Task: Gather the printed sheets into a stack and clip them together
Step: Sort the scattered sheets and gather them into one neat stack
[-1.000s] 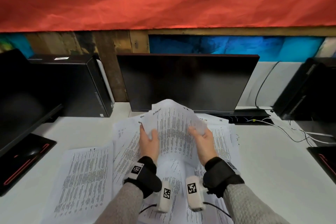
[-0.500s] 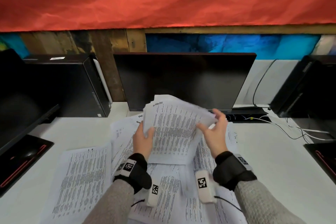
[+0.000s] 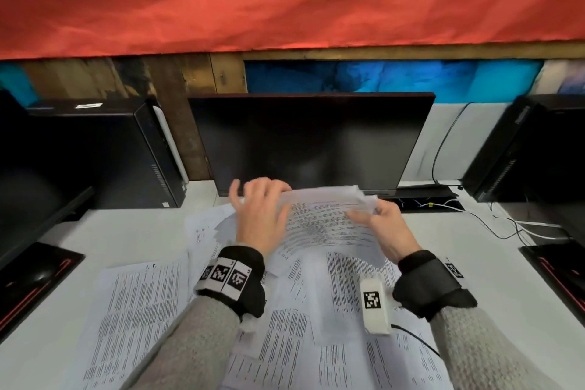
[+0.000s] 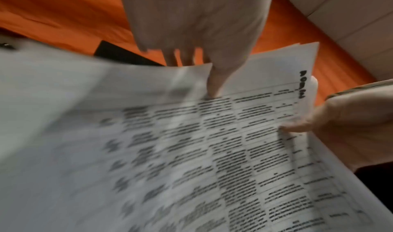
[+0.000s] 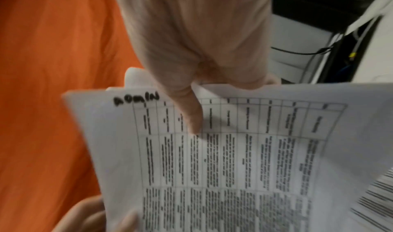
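I hold a stack of printed sheets [image 3: 323,222] in the air in front of the monitor, tilted nearly flat. My left hand [image 3: 259,218] is at its left end; the left wrist view shows its thumb [image 4: 214,84] on top of the stack [image 4: 234,151] and the fingers behind the edge. My right hand [image 3: 376,218] grips the right end, with its thumb [image 5: 191,117] on the top page [image 5: 234,160] marked "ADMIN". More printed sheets [image 3: 139,310] lie spread on the white table [image 3: 474,263] under my arms. No clip is in view.
A dark monitor [image 3: 310,142] stands just behind the stack. Black computer towers stand at the left [image 3: 95,152] and right [image 3: 531,149]. Cables [image 3: 506,225] trail at the right. Black mouse pads lie at the left [image 3: 31,279] and right [image 3: 557,266] table edges.
The stack has tipped from facing me to nearly flat and turned sideways. My left hand moved up to its far left edge, and my right hand shifted to the right end.
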The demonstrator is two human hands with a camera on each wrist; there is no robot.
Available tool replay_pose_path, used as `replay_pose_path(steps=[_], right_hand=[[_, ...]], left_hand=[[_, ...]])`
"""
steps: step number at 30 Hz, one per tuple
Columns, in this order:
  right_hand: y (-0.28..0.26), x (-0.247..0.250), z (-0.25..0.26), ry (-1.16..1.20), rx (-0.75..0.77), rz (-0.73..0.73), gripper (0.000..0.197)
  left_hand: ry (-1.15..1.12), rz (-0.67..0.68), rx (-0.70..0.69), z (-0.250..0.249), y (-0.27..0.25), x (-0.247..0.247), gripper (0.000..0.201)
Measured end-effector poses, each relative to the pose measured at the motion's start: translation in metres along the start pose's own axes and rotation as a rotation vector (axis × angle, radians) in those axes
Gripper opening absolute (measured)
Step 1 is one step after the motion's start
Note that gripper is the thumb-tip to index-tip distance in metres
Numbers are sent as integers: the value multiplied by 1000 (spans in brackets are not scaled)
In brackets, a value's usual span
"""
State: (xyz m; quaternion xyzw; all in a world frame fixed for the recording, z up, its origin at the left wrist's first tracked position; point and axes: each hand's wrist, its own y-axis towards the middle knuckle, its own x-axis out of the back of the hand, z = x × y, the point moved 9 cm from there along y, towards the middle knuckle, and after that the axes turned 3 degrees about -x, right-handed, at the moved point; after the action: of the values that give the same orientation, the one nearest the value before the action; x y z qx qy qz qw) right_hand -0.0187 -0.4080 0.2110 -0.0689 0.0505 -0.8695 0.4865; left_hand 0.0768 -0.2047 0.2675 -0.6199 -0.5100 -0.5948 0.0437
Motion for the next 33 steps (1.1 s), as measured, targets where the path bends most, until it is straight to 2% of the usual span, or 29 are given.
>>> replay_pose_path(steps=[2,3,4,5,6,7,9,10,13,15,18,21,23,25,28,30,33], right_hand=[[-2,13,-19,139,-77,-31,27],[-3,19,-26,210,-104,-39,29],[-5,23,-33,274,-125,-38,31],[-6,25,-39,329,-144,-32,33],[-7,25,-43,368,-157,-25,33],[-8,24,-46,396,-165,-16,33],[-8,17,-50,435,-162,6,31],[-8,14,-51,450,-155,13,29],[-11,9,-56,438,-135,0,34],[-13,8,-65,387,-121,-33,41],[-14,7,-77,249,-78,-93,47],[-15,11,-73,176,18,-222,37],[-20,18,-60,43,132,-338,38],[-26,19,-43,-188,285,-387,48],[-29,-1,-35,-578,389,-242,68],[-28,-10,-36,-769,405,-186,64],[-28,-8,-38,-800,403,-201,52]], left_hand=[[-126,-179,232,34,-11,11,59],[-272,-214,364,52,-17,11,75],[-478,-188,500,66,-24,3,87],[-703,-119,620,75,-31,-13,91],[-911,-37,699,76,-36,-29,85],[-1033,37,737,73,-40,-40,72],[-1059,56,740,69,-43,-46,46],[-1066,27,749,68,-45,-46,43],[-1095,-35,822,71,-60,-55,48],[-1082,-26,867,73,-74,-62,56],[-1083,1,867,69,-84,-67,47],[-1102,7,869,67,-79,-69,40],[-1108,8,898,69,-75,-72,35],[-1092,-1,945,72,-71,-73,35],[-1077,-51,994,75,-64,-72,35],[-1019,-67,994,77,-60,-71,31],[-998,-61,1004,82,-57,-75,27]])
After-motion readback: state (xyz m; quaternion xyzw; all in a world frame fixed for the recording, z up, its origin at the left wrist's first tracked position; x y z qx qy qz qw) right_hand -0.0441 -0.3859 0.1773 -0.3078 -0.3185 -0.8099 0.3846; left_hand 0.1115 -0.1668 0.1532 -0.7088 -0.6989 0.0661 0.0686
